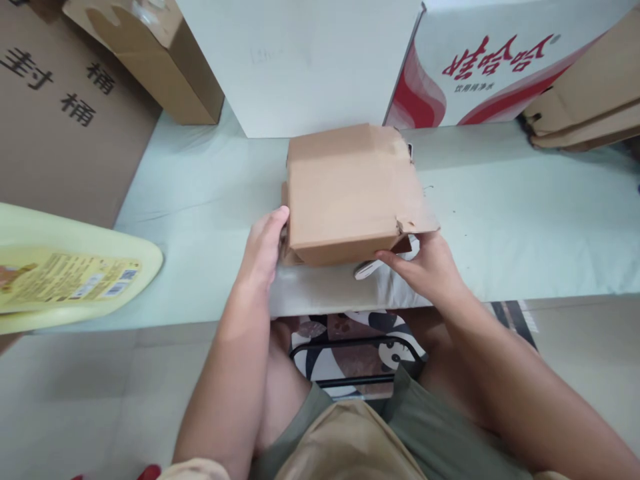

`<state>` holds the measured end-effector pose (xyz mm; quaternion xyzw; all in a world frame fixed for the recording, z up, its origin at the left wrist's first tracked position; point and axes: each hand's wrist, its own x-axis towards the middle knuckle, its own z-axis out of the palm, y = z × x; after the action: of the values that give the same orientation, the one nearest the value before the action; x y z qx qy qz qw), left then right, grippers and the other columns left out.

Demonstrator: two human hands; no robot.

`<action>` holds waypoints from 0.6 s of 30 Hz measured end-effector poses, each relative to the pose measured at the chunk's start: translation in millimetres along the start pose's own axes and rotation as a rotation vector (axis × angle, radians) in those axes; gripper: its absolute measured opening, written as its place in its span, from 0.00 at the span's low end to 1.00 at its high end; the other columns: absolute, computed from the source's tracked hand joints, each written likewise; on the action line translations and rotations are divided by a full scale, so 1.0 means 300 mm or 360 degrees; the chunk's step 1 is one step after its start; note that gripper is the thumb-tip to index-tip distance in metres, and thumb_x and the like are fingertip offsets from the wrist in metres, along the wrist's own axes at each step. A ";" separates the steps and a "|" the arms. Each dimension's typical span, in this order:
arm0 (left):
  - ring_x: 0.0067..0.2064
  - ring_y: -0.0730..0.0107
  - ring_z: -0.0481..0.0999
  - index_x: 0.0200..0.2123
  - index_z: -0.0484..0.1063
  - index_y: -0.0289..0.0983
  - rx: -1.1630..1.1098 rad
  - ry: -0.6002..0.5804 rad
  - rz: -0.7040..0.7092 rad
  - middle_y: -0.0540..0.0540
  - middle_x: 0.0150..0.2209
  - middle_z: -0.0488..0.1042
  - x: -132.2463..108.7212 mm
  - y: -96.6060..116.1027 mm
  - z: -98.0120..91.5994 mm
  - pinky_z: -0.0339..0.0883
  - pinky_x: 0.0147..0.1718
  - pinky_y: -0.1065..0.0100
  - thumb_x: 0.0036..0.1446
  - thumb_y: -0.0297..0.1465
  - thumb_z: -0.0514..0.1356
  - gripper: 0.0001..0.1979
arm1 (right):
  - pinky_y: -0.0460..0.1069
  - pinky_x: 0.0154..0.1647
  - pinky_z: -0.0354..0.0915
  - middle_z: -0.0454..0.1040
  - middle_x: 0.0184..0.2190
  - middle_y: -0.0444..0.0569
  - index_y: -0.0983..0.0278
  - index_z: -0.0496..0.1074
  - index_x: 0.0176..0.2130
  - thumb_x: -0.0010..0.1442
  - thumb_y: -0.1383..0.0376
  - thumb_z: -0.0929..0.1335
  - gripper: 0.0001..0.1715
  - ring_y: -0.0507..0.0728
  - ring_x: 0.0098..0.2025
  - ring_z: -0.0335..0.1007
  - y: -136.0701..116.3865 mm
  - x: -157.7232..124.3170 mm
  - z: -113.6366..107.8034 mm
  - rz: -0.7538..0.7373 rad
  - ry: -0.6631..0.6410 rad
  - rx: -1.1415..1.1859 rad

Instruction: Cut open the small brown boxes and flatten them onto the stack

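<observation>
A brown cardboard box (345,187) rests in front of me on the pale green tabletop (195,227), its right edge torn and bent. My left hand (265,243) presses against the box's left side, thumb along the edge and the other fingers partly hidden behind it. At the near right corner my right hand (425,263) grips the cardboard, its thumb on the front face and its fingers out of sight underneath. Between the box and the table's near edge lies a small white object (367,269), partly covered; its kind is unclear.
A large white box with red lettering (480,73) stands behind, beside a plain white panel (310,67). Brown cartons (185,73) are at the back left, more folded cardboard (590,93) at the right. A yellow bottle (75,267) juts in from the left.
</observation>
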<state>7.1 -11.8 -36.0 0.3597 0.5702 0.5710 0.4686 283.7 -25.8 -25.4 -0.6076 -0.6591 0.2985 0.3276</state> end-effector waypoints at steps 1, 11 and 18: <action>0.39 0.57 0.78 0.27 0.72 0.40 -0.0064 0.0082 0.0025 0.46 0.29 0.75 -0.003 0.013 0.002 0.72 0.39 0.61 0.47 0.55 0.73 0.25 | 0.56 0.33 0.73 0.77 0.32 0.51 0.64 0.73 0.44 0.50 0.48 0.78 0.31 0.61 0.33 0.75 0.002 -0.001 0.001 0.0015 0.0025 0.0029; 0.30 0.61 0.70 0.41 0.77 0.45 -0.0449 -0.0116 0.0220 0.48 0.28 0.67 -0.020 0.053 0.003 0.70 0.32 0.59 0.46 0.63 0.69 0.31 | 0.53 0.39 0.75 0.77 0.45 0.53 0.61 0.68 0.56 0.56 0.53 0.75 0.32 0.59 0.43 0.76 0.028 -0.008 0.024 -0.0067 0.0200 0.0308; 0.55 0.44 0.78 0.44 0.78 0.42 -0.0204 -0.0255 0.0267 0.36 0.43 0.77 -0.045 0.043 0.028 0.75 0.48 0.50 0.51 0.72 0.56 0.40 | 0.57 0.48 0.78 0.80 0.47 0.54 0.61 0.72 0.53 0.61 0.51 0.73 0.25 0.63 0.49 0.79 0.029 -0.002 0.024 -0.0113 0.0214 0.0452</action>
<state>17.5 -20.7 -20.7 0.4197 0.4612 0.6129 0.4852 283.3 -25.5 -36.7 -0.5501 -0.6079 0.3355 0.4640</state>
